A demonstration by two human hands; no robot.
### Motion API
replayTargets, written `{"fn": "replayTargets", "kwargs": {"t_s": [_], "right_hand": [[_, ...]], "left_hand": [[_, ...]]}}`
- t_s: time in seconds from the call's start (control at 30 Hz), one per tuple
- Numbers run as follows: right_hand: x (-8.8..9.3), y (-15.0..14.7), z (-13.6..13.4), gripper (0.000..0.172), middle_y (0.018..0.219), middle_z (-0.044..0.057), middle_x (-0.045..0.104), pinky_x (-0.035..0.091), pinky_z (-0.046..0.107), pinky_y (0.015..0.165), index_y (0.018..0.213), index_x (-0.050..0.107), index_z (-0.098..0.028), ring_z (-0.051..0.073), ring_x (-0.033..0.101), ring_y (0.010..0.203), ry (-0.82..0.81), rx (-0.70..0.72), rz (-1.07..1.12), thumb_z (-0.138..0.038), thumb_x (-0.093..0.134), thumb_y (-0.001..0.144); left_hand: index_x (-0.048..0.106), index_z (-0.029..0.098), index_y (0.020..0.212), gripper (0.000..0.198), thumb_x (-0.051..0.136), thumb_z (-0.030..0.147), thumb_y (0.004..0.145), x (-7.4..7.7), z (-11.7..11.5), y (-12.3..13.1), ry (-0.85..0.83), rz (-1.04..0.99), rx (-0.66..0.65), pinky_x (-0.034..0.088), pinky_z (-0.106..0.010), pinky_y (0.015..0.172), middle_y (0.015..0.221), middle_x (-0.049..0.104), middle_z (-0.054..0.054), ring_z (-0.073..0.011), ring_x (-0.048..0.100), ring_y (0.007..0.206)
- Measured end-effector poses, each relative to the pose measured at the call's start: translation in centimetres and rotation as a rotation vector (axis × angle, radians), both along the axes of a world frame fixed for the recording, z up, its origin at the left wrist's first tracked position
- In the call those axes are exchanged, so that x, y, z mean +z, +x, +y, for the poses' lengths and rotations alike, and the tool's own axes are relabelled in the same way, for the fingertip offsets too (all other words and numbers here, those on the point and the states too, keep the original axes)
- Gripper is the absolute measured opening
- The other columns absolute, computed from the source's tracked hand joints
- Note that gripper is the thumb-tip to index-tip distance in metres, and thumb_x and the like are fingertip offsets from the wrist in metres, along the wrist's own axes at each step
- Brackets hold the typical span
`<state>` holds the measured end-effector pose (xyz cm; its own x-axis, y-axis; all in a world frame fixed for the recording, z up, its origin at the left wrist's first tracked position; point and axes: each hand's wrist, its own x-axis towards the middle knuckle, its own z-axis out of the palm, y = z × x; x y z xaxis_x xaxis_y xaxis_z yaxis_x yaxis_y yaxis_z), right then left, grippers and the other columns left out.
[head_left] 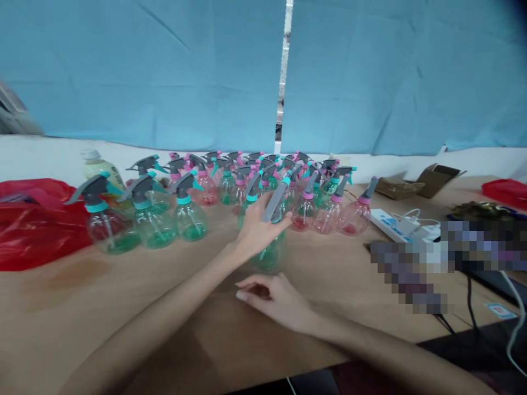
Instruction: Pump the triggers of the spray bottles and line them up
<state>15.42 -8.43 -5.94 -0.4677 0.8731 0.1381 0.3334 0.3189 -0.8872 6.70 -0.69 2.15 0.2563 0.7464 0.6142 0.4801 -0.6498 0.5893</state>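
Closest to me are the two forearms (pixel 164 306), coming in from near left and near right. The right hand (pixel 284 302) curls loosely over the tabletop (pixel 206 323), nothing visible in its fingers. The left hand (pixel 259 225) grasps a green spray bottle (pixel 269 255) round its neck, mid-table, nearer than the far bottles (pixel 226 186). I judge it's being positioned; next I'd want it steady, upright and clear of neighbours before release.

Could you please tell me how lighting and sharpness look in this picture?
Head view: soft shadow on the table below the right hand; the bottle in the left hand looks slightly blurred; a bright strip splits the blue cloth; pixelated patches hide detail at right.
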Motion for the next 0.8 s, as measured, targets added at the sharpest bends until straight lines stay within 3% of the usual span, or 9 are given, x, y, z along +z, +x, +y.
{"fn": "replayTargets", "kwargs": {"t_s": [0.13,0.23,0.4,0.5,0.57,0.63,0.7,0.73,0.8], "right_hand": [[0.6,-0.1,-0.5,0.021,0.085,0.000,0.072,0.051,0.027,0.067,0.096,0.069,-0.024,0.014,0.064,0.070,0.074,0.012,-0.127,-0.034,0.059,0.080],[0.5,1.0,-0.5,0.021,0.088,0.000,0.072,0.050,0.027,0.069,0.096,0.069,-0.023,0.014,0.064,0.073,0.085,-0.004,-0.146,-0.034,0.059,0.081],[0.0,2.5,0.0,0.023,0.091,0.001,0.072,0.048,0.029,0.072,0.099,0.067,-0.024,0.015,0.064,0.078,0.067,-0.034,-0.128,-0.036,0.056,0.083],[0.2,2.9,0.4,0.023,0.090,0.001,0.071,0.047,0.028,0.072,0.098,0.068,-0.023,0.015,0.064,0.078,0.046,-0.039,-0.108,-0.037,0.057,0.083],[0.4,3.1,0.6,0.023,0.086,0.002,0.071,0.047,0.028,0.071,0.096,0.068,-0.022,0.015,0.063,0.076,0.021,-0.041,-0.098,-0.037,0.057,0.083],[0.5,3.4,0.7,0.024,0.082,0.002,0.070,0.047,0.028,0.069,0.095,0.068,-0.022,0.015,0.062,0.073,-0.004,-0.049,-0.087,-0.039,0.057,0.082],[0.3,3.7,0.6,0.025,0.080,0.003,0.069,0.048,0.028,0.068,0.095,0.068,-0.021,0.015,0.061,0.071,-0.033,-0.047,-0.059,-0.040,0.058,0.082],[0.2,3.7,0.6,0.026,0.079,0.003,0.068,0.048,0.028,0.067,0.095,0.068,-0.021,0.014,0.061,0.070,-0.059,-0.041,-0.035,-0.041,0.058,0.081],[-0.2,3.4,0.4,0.029,0.076,0.003,0.067,0.049,0.027,0.065,0.095,0.067,-0.020,0.013,0.061,0.066,-0.138,-0.015,0.027,-0.043,0.059,0.080]], "left_hand": [[0.057,0.020,0.111,0.036,0.058,0.034,0.078,-1.3,0.2,-1.6,-0.043,-0.016,0.017,0.049,-0.030,0.071,0.094,0.066,-0.005,-0.0159,0.060,0.079],[0.059,0.021,0.110,0.036,0.059,0.037,0.077,-2.0,0.3,-2.7,-0.074,-0.026,0.051,0.047,-0.027,0.067,0.080,0.064,-0.001,-0.0144,0.058,0.072],[0.059,0.022,0.113,0.044,0.062,0.041,0.074,-2.4,0.2,-3.5,-0.146,0.015,0.067,0.041,-0.025,0.056,0.068,0.057,0.002,-0.0128,0.050,0.061],[0.056,0.023,0.117,0.051,0.063,0.047,0.073,-2.4,-0.1,-3.7,-0.192,0.040,0.068,0.043,-0.029,0.057,0.067,0.056,0.002,-0.0152,0.052,0.061],[0.053,0.024,0.119,0.055,0.064,0.049,0.071,-2.5,-0.3,-4.0,-0.206,0.050,0.061,0.046,-0.033,0.065,0.075,0.061,-0.001,-0.0192,0.057,0.070],[0.047,0.026,0.125,0.062,0.067,0.046,0.070,-2.8,-0.6,-4.6,-0.186,0.029,0.023,0.047,-0.040,0.080,0.100,0.063,-0.006,-0.0249,0.058,0.092],[0.038,0.027,0.132,0.071,0.069,0.039,0.070,-3.3,-1.2,-5.5,-0.138,-0.035,-0.023,0.041,-0.044,0.093,0.126,0.052,-0.010,-0.0279,0.049,0.114],[0.037,0.025,0.132,0.071,0.069,0.036,0.070,-3.6,-1.6,-6.1,-0.106,-0.090,-0.020,0.040,-0.044,0.095,0.131,0.047,-0.011,-0.0280,0.046,0.119],[0.043,0.024,0.124,0.053,0.063,0.032,0.076,-3.9,-2.8,-7.4,-0.017,-0.215,0.041,0.042,-0.042,0.093,0.125,0.051,-0.010,-0.0247,0.050,0.114]]}}
